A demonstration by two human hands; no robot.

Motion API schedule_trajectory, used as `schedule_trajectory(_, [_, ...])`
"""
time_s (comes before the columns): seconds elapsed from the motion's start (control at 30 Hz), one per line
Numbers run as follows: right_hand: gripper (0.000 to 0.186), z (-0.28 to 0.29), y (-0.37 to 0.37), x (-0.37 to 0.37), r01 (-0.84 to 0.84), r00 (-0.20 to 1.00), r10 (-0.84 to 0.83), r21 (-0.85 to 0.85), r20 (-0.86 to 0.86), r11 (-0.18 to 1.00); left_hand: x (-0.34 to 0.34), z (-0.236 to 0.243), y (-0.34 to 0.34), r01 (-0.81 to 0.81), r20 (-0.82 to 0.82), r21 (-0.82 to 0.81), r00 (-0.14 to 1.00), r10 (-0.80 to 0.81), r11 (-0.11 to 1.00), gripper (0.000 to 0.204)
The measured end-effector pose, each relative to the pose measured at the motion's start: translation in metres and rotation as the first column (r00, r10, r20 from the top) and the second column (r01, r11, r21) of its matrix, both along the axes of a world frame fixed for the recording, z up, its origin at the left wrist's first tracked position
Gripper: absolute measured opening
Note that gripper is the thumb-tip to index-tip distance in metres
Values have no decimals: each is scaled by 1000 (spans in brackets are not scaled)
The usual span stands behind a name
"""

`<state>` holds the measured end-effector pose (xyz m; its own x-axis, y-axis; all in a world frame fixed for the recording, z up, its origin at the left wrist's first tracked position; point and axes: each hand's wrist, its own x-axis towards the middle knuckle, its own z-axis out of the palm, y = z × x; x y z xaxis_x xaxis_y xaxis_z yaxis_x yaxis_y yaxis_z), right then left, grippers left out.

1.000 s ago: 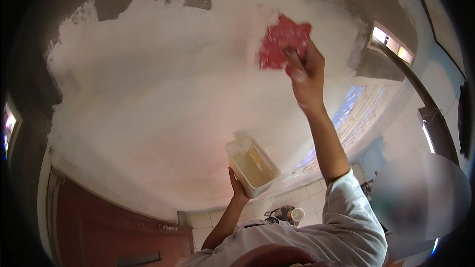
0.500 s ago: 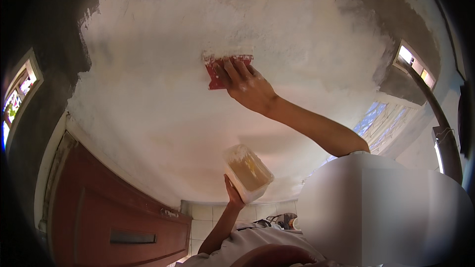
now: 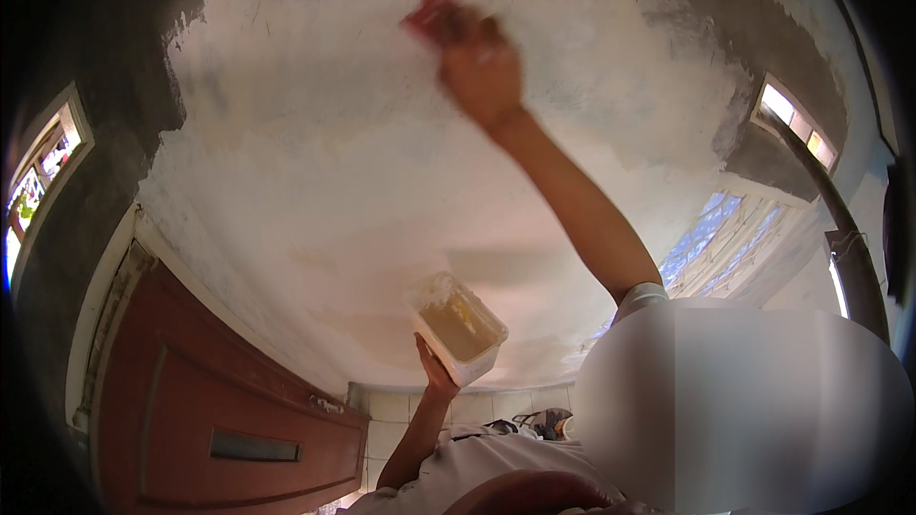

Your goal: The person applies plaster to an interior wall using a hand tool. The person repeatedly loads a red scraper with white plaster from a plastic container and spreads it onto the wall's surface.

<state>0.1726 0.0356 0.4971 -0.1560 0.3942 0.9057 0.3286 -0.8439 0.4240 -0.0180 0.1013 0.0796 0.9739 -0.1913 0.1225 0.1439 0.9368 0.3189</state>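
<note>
High on the wall, my right hand [image 3: 480,72] grips a red putty scraper [image 3: 434,17], both smeared by motion. The scraper lies over the upper part of the whitish putty coat [image 3: 324,124], close to where it meets bare grey plaster; whether its blade touches the wall I cannot tell. Lower down, my left hand [image 3: 436,369] holds a pale rectangular tub [image 3: 468,329] from its left side and below. The tub is tilted so its inside shows, with white putty smeared along its far rim and streaks within.
A reddish-brown door [image 3: 229,372] stands at the lower left. Small windows sit at the left [image 3: 48,167] and right [image 3: 800,124], with a larger barred window [image 3: 716,234] lower on the right. A dark pole [image 3: 830,191] slants along the right side. Pale tiles [image 3: 391,407] line the bottom.
My right hand has swept upward with the scraper, from mid-wall to near the putty's top edge, and the scraper has tilted. The tub in my left hand has shifted slightly left.
</note>
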Motion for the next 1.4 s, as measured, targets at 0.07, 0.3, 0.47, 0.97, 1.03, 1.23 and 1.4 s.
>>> schedule_trajectory(0.07, [44,-53,36,4,107,988,-127,-205,-84,973,-2,1,-2,-5,31,13,1000,4,1000,82])
schedule_trajectory(0.3, [47,-80,9,-32,-195,968,138,-281,-209,940,-16,-6,8,-6,44,-76,999,10,997,78])
schedule_trajectory(0.47, [42,59,-20,-11,-209,954,193,43,230,977,-12,-44,22,-122,-143,-22,983,118,992,84])
schedule_trajectory(0.97, [48,-22,-11,-43,-317,936,282,-156,-211,935,-14,-33,45,-231,-112,-41,968,226,972,73])
schedule_trajectory(1.03, [48,36,-30,-38,-233,972,234,49,-21,971,-14,-44,53,-309,-213,5,929,303,951,76])
schedule_trajectory(1.23, [43,-18,-14,3,236,972,-231,-210,49,949,-10,-59,57,-329,-78,3,941,329,944,75])
schedule_trajectory(1.4, [44,-148,-4,-15,11,983,-110,-543,-149,840,-11,-69,54,-280,-139,8,950,279,960,76])
